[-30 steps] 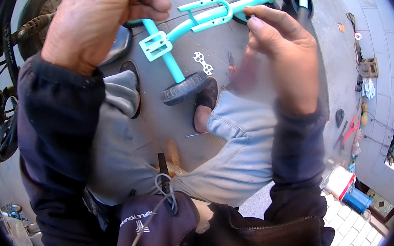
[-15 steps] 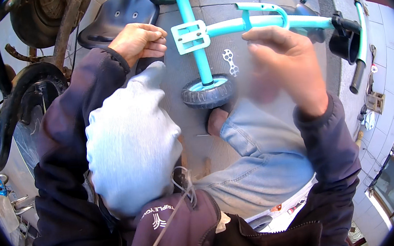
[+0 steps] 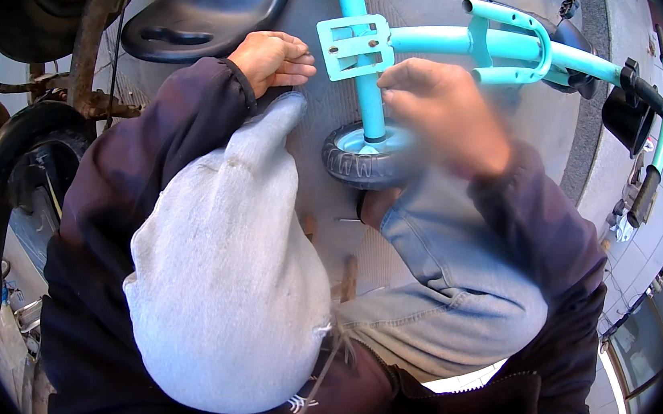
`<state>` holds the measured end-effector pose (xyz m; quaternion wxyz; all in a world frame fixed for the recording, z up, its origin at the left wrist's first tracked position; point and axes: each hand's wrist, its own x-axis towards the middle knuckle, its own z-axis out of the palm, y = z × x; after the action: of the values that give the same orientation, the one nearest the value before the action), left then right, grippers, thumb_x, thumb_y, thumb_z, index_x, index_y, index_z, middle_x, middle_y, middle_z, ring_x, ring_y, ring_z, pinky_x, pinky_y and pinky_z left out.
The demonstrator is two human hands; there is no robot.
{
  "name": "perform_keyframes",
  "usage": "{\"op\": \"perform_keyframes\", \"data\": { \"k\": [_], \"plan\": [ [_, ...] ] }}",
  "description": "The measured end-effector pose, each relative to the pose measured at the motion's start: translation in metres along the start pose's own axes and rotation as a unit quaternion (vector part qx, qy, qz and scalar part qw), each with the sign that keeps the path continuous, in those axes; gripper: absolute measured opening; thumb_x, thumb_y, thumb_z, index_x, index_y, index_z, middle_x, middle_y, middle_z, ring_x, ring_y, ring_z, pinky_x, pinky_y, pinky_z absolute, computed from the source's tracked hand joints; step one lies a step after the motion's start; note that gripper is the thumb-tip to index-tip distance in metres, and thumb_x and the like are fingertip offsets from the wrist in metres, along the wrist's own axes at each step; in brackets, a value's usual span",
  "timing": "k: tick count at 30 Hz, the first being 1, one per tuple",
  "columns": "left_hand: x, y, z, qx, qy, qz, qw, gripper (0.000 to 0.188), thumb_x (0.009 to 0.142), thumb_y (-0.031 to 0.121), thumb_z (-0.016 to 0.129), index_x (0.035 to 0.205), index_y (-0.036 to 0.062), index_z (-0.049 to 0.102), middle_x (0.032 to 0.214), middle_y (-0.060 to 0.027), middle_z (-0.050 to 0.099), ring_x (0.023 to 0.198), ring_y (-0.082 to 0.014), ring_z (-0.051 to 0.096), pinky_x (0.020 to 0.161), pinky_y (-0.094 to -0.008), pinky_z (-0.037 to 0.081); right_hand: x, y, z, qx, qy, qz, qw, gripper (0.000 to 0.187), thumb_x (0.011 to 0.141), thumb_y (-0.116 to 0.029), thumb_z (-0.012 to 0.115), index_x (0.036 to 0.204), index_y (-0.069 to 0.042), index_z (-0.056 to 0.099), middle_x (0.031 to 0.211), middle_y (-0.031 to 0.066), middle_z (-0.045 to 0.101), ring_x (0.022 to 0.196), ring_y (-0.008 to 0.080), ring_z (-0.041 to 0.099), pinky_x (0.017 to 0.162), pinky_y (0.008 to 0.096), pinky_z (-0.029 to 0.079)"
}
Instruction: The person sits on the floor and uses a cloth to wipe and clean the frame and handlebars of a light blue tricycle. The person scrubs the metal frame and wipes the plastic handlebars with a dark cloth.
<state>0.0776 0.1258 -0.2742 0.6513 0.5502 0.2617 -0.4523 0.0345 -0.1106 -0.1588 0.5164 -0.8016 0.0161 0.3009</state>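
A turquoise ride-on frame lies on the ground ahead of me, with a slotted mounting plate (image 3: pixel 369 68), a long tube (image 3: pixel 431 40) and a black-tyred wheel (image 3: pixel 356 172). My left hand (image 3: pixel 274 58) hovers just left of the plate, its fingers curled together. Whether something small is between them cannot be seen. My right hand (image 3: pixel 447 110) is at the plate's lower right edge, thumb and forefinger pinched. Blur smears its back, and I cannot make out anything in the pinch. Both hands appear apart from the plate.
A black moulded seat (image 3: pixel 206 14) lies beyond my left hand. The handlebar (image 3: pixel 661 128) with dark grips is at the far right. Rusty and black metal parts (image 3: pixel 32 125) crowd the left side. My jeans-covered knees (image 3: pixel 225 275) rise close below my hands.
My right hand has moved left, close to the plate, and the multi-hole flat wrench seen on the ground earlier is out of sight. The view has shifted; my left hand stays curled beside the plate.
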Motion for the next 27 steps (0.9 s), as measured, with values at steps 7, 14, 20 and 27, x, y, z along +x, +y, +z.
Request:
{"op": "perform_keyframes", "data": {
  "k": [7,14,20,27],
  "plan": [
    [0.013,-0.005,0.014,-0.010,-0.014,-0.016,1.000,0.031,0.100,0.016,0.052,0.124,-0.0040,0.054,0.120,-0.0147,0.061,0.113,-0.0241,0.061,0.096,-0.0390,0.051,0.003,0.014,0.006,-0.010,0.005,0.001,1.000,0.015,0.085,-0.006,0.066,0.096,0.004,0.068,0.079,0.0090,0.071,0.067,0.0101,0.064,0.061,0.0265,0.053],
    [0.014,-0.007,0.022,-0.023,-0.077,-0.009,0.997,0.031,0.098,0.015,0.055,0.124,-0.0016,0.054,0.122,-0.0120,0.063,0.111,-0.0198,0.061,0.099,-0.0373,0.046,0.000,0.011,0.005,0.033,-0.007,0.050,0.998,0.016,0.087,-0.007,0.065,0.098,0.005,0.067,0.083,0.0078,0.070,0.068,0.0103,0.063,0.060,0.0254,0.053],
    [0.018,-0.011,0.014,-0.071,-0.099,-0.010,0.993,0.032,0.098,0.016,0.054,0.125,-0.0023,0.056,0.117,-0.0098,0.066,0.107,-0.0190,0.063,0.100,-0.0372,0.046,0.001,0.013,0.006,0.054,-0.014,0.068,0.996,0.017,0.087,-0.007,0.065,0.099,0.006,0.067,0.083,0.0079,0.070,0.068,0.0103,0.063,0.060,0.0252,0.053],
    [0.022,-0.012,0.018,-0.064,-0.111,-0.013,0.992,0.032,0.098,0.017,0.054,0.122,-0.0028,0.059,0.122,-0.0124,0.064,0.113,-0.0218,0.060,0.104,-0.0397,0.044,0.002,0.016,0.006,0.056,-0.024,0.082,0.995,0.019,0.088,-0.008,0.066,0.101,0.006,0.067,0.084,0.0086,0.070,0.069,0.0110,0.064,0.061,0.0250,0.054]
  ]
}}
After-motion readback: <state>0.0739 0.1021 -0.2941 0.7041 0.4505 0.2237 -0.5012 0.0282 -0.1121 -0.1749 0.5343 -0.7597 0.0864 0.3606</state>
